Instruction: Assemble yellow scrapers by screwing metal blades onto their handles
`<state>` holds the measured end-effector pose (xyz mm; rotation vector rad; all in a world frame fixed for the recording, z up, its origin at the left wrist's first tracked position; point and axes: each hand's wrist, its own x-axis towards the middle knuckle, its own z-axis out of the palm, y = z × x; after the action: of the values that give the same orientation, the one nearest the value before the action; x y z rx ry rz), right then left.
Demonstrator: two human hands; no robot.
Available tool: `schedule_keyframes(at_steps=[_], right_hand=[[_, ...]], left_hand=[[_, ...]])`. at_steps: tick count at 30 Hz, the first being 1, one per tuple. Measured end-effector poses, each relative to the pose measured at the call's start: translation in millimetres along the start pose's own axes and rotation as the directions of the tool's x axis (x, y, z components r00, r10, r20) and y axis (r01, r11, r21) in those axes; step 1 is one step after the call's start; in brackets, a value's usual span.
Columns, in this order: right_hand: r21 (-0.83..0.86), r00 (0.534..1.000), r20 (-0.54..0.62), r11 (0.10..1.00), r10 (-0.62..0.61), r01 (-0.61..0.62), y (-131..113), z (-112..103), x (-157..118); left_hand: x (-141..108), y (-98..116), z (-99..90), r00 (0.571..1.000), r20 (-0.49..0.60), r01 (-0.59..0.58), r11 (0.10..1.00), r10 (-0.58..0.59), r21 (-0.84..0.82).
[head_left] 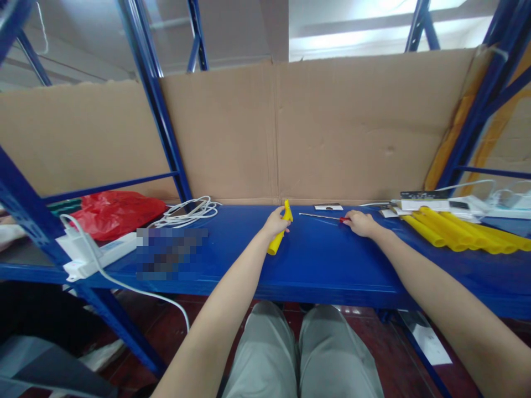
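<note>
My left hand point(274, 222) is closed around a yellow plastic piece point(275, 244), a hollow tube at its lower end with a narrower, shaped tip above my fingers. It is held tilted over the blue shelf point(315, 265). My right hand point(360, 223) grips the red handle of a screwdriver point(319, 215), whose thin metal shaft points left toward the yellow piece. The screwdriver tip and the yellow piece are apart. Just behind the shaft lies a small white card point(328, 207) with a dark mark. My fingers hide most of the screwdriver handle.
Several yellow tubes point(460, 229) lie in a row at the right, beside small packages point(427, 202). At the left are a white power strip point(103, 254), a coiled white cable point(191, 211) and a red plastic bag point(120, 213). Cardboard point(332, 127) walls the back; blue posts point(160, 110) frame the shelf.
</note>
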<state>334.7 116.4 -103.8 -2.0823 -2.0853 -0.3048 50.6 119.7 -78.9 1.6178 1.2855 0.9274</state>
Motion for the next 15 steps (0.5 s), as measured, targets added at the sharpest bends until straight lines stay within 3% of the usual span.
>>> schedule_keyframes(at_steps=[6, 15], right_hand=[[0.128, 0.994, -0.113, 0.991, -0.011, 0.025, 8, -2, 0], [0.346, 0.957, -0.23, 0.904, -0.178, 0.251, 7, -11, -4]], left_hand=[[1, -1, 0.2, 1.0, -0.011, -0.004, 1.0, 0.004, -0.006], [0, 0, 0.4, 1.0, -0.017, 0.014, 1.0, -0.013, 0.015]])
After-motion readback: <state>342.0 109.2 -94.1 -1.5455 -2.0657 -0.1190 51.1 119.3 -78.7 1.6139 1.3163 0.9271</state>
